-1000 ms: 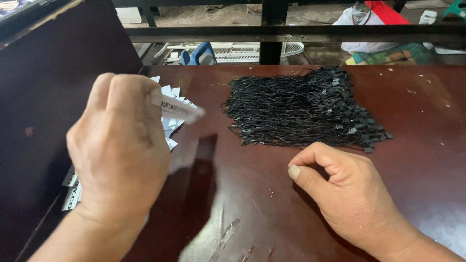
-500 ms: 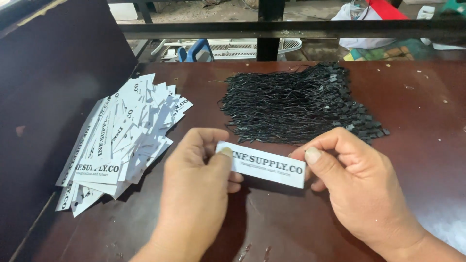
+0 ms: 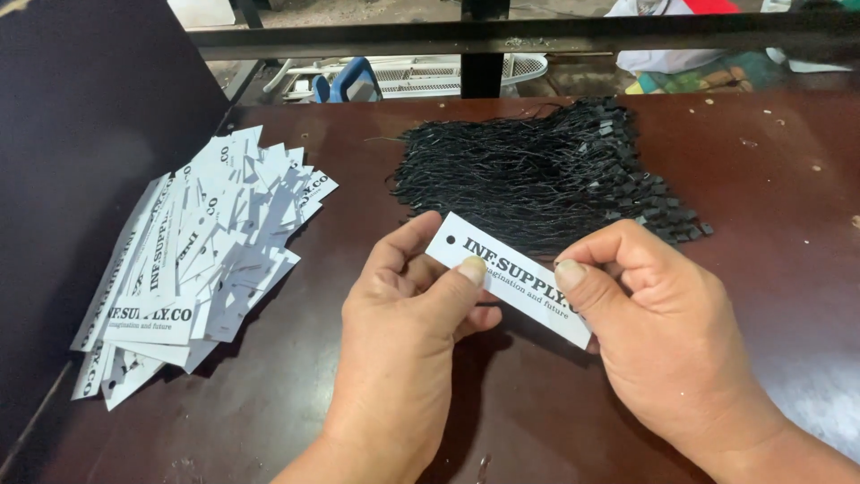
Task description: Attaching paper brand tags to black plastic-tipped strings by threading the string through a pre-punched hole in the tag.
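the left hand (image 3: pixel 403 332) and right hand (image 3: pixel 667 336) are both pinching a flat white rectangular card tag (image 3: pixel 511 276), punched at one end, above the dark wooden table (image 3: pixel 779 170), near a tangled heap of black strings (image 3: pixel 537 175) and fanned tags (image 3: pixel 197 260).

Single head-worn view, looking steeply down and forward, close over both hands (image 3: pixel 537 350) at frame bottom, table (image 3: pixel 770 179) stretching beyond them, railing past its far edge
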